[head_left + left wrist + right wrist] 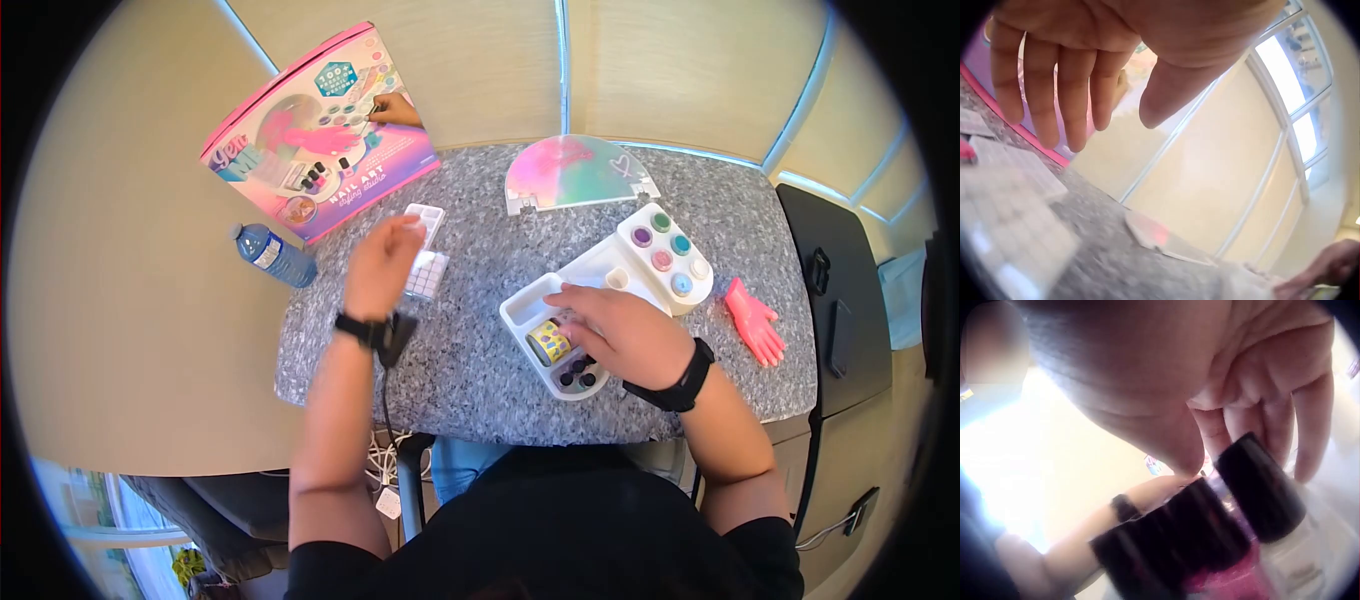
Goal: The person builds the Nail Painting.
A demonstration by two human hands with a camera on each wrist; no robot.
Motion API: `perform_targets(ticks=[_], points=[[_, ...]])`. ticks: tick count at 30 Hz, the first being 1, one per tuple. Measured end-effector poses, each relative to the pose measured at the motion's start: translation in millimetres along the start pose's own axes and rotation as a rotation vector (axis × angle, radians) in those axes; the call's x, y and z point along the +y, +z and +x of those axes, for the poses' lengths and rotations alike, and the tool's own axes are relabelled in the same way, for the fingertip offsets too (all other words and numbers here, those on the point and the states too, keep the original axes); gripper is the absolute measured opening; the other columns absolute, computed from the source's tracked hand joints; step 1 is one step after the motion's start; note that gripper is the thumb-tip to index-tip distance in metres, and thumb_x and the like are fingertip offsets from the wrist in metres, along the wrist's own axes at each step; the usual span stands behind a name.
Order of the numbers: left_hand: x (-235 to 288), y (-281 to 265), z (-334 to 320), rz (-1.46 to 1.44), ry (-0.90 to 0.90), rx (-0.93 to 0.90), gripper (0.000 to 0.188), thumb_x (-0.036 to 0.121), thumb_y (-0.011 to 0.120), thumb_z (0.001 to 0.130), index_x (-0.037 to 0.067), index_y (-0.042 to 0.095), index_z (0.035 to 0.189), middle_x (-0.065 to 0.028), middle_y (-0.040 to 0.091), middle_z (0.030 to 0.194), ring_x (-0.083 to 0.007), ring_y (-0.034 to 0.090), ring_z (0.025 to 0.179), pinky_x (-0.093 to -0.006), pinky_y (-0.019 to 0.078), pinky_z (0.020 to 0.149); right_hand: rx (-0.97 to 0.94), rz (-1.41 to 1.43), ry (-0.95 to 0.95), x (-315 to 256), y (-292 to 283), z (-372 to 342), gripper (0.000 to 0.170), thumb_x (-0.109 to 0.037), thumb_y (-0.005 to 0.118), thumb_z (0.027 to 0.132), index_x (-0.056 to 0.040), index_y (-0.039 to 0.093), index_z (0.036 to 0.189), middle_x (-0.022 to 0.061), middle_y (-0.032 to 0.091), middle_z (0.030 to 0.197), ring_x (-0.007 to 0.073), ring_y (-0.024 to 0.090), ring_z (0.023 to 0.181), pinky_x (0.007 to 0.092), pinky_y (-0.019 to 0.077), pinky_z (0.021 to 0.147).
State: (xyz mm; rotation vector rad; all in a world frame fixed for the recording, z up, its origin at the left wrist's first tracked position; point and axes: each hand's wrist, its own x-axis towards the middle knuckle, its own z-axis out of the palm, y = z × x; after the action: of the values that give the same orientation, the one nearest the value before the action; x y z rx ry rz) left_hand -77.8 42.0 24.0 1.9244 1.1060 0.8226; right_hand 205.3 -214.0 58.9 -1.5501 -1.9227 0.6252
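Left hand (381,268): grip spread, holding nothing, over the small white case (427,222) toward the desk's (450,360) far left corner. Right hand (640,338): grip loosely bent, fingers apart, beside the jar (551,342); contact cannot be told. Jar: yellow-patterned, lying in the white tray (592,268), right of desk centre. Black-capped bottles (577,376): same tray, nearer the desk's front edge. Pink model hand (755,322): near the right edge.
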Motion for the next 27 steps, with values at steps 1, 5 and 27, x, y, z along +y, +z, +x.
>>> perform_targets(ticks=[1,5,27], points=[[-11.5,-12.3,27.9,0.107,-0.021,-0.041,0.044,0.034,0.078,0.106,0.002,0.077,0.136,-0.014,0.084,0.119,-0.0203,0.079,0.112,-0.0333,0.0578,0.101,0.051,-0.008,-0.031,-4.2,1.8,-6.9,0.039,-0.011,0.069,0.108,-0.002,0.068,0.146,0.0242,0.077,0.129,0.0417,0.073,0.127,0.0481,0.0579,0.106],[-23.9,-23.8,89.3,0.529,-0.139,-0.125,0.068,0.055,0.082,0.096,0.005,0.076,0.142,-0.0193,0.08,0.134,-0.0339,0.077,0.125,-0.0442,0.0574,0.109,0.139,0.016,-0.067,-27.3,-9.7,-37.7,0.043,-0.013,0.073,0.107,-0.0043,0.066,0.148,0.0232,0.07,0.149,0.0446,0.062,0.147,0.0502,0.0536,0.117],[87.9,3.1,35.1,0.437,0.218,0.001,0.034,0.012,0.084,0.098,0.005,0.073,0.13,-0.0132,0.079,0.114,-0.0255,0.08,0.102,-0.0374,0.0619,0.089,0.301,-0.243,0.136,16.1,14.9,-85.6,0.043,-0.012,0.084,0.094,-0.0049,0.075,0.135,0.0186,0.072,0.147,0.0415,0.064,0.144,0.0497,0.0535,0.12]])
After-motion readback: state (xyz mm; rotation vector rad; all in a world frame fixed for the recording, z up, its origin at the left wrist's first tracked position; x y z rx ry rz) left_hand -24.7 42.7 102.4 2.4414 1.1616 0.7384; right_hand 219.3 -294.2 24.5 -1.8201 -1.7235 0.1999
